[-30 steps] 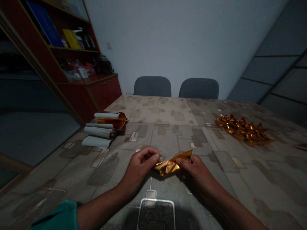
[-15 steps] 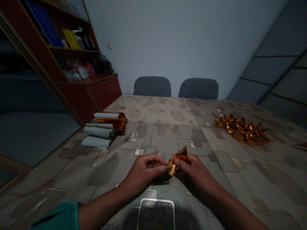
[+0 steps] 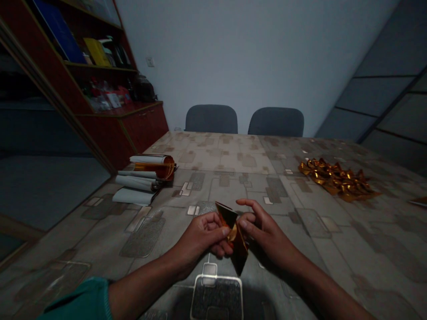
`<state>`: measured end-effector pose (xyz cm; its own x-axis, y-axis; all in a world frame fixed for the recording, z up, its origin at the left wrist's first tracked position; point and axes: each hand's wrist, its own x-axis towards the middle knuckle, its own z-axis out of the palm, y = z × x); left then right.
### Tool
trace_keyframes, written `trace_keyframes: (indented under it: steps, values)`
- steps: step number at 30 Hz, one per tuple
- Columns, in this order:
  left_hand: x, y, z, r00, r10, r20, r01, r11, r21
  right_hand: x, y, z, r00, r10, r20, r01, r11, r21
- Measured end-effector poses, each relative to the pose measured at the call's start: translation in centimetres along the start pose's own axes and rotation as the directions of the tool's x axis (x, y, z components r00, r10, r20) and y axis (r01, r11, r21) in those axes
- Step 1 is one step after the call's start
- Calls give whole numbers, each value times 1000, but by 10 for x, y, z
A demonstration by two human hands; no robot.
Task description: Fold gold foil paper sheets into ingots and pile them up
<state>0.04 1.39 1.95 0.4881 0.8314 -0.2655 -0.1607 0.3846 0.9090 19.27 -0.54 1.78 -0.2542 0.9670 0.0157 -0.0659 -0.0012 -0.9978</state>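
Left hand (image 3: 203, 235) pinching a folded gold foil sheet (image 3: 233, 235), holding it over the bench (image 3: 300, 249); right hand (image 3: 263, 229) curving half-open just beside the foil; folded foil pieces (image 3: 336, 182) lying heaped at the bench's far right.

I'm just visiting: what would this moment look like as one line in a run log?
Left hand: pinches folded gold metallic foil sheet | Right hand: open beside it | Farther right: heap of crumpled gold foil pieces

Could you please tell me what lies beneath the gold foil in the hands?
Patterned table covering shows below the tip of the gold foil; beneath its middle, the foil and left hand hide the surface.
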Motion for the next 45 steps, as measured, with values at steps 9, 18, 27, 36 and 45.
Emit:
trace_keyframes:
  steps: [9,18,27,36,45]
  values:
    - [2,4,-2,979,-79,-185,10,938,-346,3,-15,-16,946,-254,202,313,879,-360]
    - [-4,0,6,985,-74,-154,31,963,-267,2,-17,-28,909,-294,296,403,801,-442]
    - [-8,-8,10,984,-8,-177,-25,982,-187,2,-16,-10,980,-178,88,195,945,-261]
    - [-8,-14,7,991,51,-122,-63,993,-96,2,-6,0,998,12,-63,-29,960,-279]
    - [-7,-14,7,994,27,-103,-38,993,-113,0,-19,0,988,-146,58,155,837,-524]
